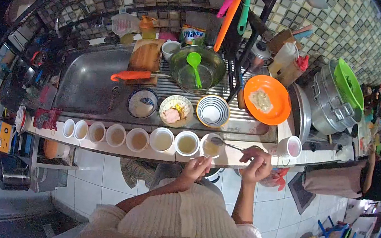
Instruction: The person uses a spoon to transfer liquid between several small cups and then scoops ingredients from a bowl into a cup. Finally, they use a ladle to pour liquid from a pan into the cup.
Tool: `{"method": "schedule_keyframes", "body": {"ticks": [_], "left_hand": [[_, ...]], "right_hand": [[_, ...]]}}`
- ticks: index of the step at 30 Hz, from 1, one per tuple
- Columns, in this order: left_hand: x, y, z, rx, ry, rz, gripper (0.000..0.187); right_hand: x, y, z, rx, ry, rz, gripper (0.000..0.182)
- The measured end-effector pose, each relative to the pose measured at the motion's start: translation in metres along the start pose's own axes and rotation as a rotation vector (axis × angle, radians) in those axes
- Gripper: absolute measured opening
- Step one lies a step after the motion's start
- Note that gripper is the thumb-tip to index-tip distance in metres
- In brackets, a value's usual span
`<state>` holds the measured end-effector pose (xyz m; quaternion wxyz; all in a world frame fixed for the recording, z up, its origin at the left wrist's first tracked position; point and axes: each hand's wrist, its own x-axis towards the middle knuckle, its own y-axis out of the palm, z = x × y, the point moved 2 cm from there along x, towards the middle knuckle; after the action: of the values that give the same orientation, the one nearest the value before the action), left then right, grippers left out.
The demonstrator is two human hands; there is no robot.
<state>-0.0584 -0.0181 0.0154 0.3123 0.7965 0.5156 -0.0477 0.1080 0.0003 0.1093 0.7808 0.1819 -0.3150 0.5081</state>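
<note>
In my right hand (256, 164) is the handle of a metal spoon (230, 145); its bowl is over a white cup (204, 150) of pale yellow liquid. My left hand (197, 167) is closed at the near side of this same cup, with its fingertips at the cup's wall. Directly to the left stands another cup (187, 143) of yellowish liquid. Beyond the cup sits a blue-and-white striped bowl (214, 100). A patterned bowl (166, 101) beside it contains something pink and some yellow bits.
Several more cups (137, 140) line the counter's front edge to the left. A pinkish cup (289, 146) stands right. Behind are an orange plate (275, 115), a pot (179, 76) with a green ladle (194, 61), a sink (83, 90) and a steamer pot (326, 108). A person (336, 179) is at far right.
</note>
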Motion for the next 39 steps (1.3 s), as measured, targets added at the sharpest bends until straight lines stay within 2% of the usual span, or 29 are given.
{"method": "schedule_keyframes", "body": {"ticks": [2,4,6,8,11,15,19,27,28,31,32,34,36,39], "left_hand": [[-0.009,0.008,-0.009,0.106,0.016,0.065,0.029],[-0.011,0.009,-0.008,0.214,0.031,0.130,0.028],[-0.010,0.006,-0.003,0.418,-0.051,0.275,0.028],[-0.019,0.003,-0.009,0.444,-0.060,0.268,0.027],[-0.026,-0.006,-0.021,0.435,-0.048,0.268,0.024],[-0.039,-0.016,-0.038,0.393,-0.084,0.225,0.021],[-0.046,-0.025,-0.045,0.398,-0.034,0.208,0.020],[-0.052,-0.021,-0.050,0.386,-0.079,0.198,0.020],[-0.051,-0.022,-0.048,0.383,-0.076,0.195,0.020],[-0.051,-0.023,-0.043,0.406,-0.014,0.181,0.022],[-0.053,-0.021,-0.045,0.438,0.028,0.172,0.023],[-0.052,-0.022,-0.043,0.474,0.074,0.162,0.023],[-0.051,-0.029,-0.030,0.482,0.062,0.135,0.024],[-0.058,-0.034,-0.025,0.456,0.055,0.095,0.023]], "right_hand": [[0.002,0.000,0.004,-0.014,0.115,0.075,0.024],[-0.005,0.002,0.000,-0.022,0.111,0.053,0.025],[-0.009,0.003,0.000,0.107,0.092,-0.088,0.025],[-0.008,0.002,0.001,0.075,0.093,-0.071,0.024],[-0.001,0.001,0.003,0.112,0.272,-0.270,0.019],[0.005,-0.005,-0.009,0.241,0.387,-0.430,0.015],[-0.006,-0.004,-0.025,0.251,0.432,-0.440,0.017],[-0.002,-0.007,-0.016,0.285,0.433,-0.449,0.015],[-0.002,-0.004,-0.011,0.287,0.432,-0.444,0.015],[-0.010,0.012,0.001,0.149,0.335,-0.218,0.013],[-0.019,0.012,-0.009,0.125,0.269,-0.099,0.010],[-0.025,0.023,-0.017,-0.170,0.050,0.070,0.007],[-0.025,0.029,-0.018,-0.214,0.111,0.181,0.006],[-0.016,0.029,-0.018,-0.163,0.325,0.155,0.010]]}}
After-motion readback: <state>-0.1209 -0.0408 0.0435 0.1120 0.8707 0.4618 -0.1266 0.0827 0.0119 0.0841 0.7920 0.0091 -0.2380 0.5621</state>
